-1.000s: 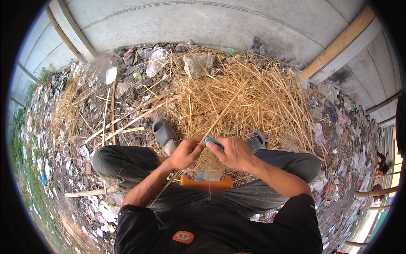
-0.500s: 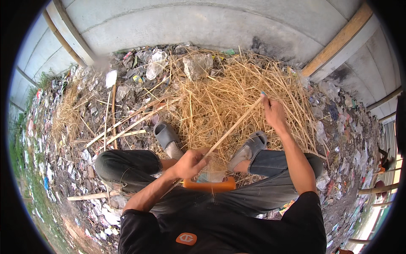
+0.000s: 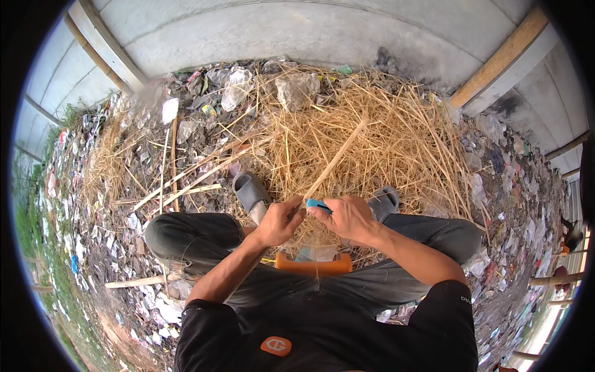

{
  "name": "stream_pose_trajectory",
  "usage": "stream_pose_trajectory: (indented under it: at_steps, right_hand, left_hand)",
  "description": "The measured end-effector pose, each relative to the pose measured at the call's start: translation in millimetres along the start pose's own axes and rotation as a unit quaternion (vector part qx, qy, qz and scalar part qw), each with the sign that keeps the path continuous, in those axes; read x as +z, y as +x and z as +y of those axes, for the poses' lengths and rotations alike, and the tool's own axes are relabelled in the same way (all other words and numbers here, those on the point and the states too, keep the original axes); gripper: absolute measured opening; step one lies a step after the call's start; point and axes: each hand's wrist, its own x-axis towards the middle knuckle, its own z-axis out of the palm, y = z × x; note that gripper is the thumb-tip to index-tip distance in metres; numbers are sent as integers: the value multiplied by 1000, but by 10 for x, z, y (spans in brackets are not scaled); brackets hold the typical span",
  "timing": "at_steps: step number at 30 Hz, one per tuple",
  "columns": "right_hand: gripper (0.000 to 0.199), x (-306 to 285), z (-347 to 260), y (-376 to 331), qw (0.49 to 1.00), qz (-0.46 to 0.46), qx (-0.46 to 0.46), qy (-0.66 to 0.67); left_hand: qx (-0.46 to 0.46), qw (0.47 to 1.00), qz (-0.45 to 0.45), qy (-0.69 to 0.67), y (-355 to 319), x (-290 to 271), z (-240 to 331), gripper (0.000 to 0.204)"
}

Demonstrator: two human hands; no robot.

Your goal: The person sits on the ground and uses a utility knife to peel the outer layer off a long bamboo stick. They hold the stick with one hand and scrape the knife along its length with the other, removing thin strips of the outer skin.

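Straw stalk [image 3: 334, 162]: 1 long, pale, stiff stem, straight, slanting from the hands up and away over the straw heap [image 3: 372, 136]. Its near end sits at the left hand [image 3: 279, 222], whose fingers are curled narrow and pinch it; the far end lies free above the heap's middle.

Blue tool [image 3: 319, 204]: small, flat, smooth plastic piece, bright blue, gripped in the right hand [image 3: 348, 218], fingers wrapped tight round it, only 1 short end showing. It touches the stalk's near end; whether it bears a blade cannot be told.

Straw heap: loose, dry, golden, tangled stems, mounded against the grey concrete wall [image 3: 297, 31], filling the middle of the ground.

Orange bar [image 3: 313, 265]: rounded, smooth, plastic-looking, lying crosswise between the knees, just below the hands, a few straws over it.

Grey sandals [image 3: 251, 191]: 2, rubbery, matte, one at each foot by the near edge of the heap.

Trousers [image 3: 192, 232]: dark, creased cloth, knees spread wide.

Litter [image 3: 229, 90]: crumpled white and clear plastic, scraps and thin split canes, strewn across the ground left and right of the heap.

Wooden plank [image 3: 502, 59]: bare, pale, leaning along the wall at the upper right.
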Motion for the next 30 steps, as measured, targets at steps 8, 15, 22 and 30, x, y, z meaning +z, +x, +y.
stream_pose_trajectory:
  at_steps: [8,15,22,30]
  right_hand:
    - [71,-1365,1955,188,909,304,285,-9]
    - [70,-1208,1155,177,933,327,147,47]
    - [66,-175,-72,-26,999,28,26,5]
    - [61,-11,117,50,991,83,-43,-90]
  left_hand:
    - [-3,989,-117,-88,-311,97,-110,24]
    - [-60,962,-144,-224,-133,-37,-15,42]
    - [-115,939,-137,-295,-118,-62,4,33]
    - [-101,960,-97,-242,-50,-19,-161,29]
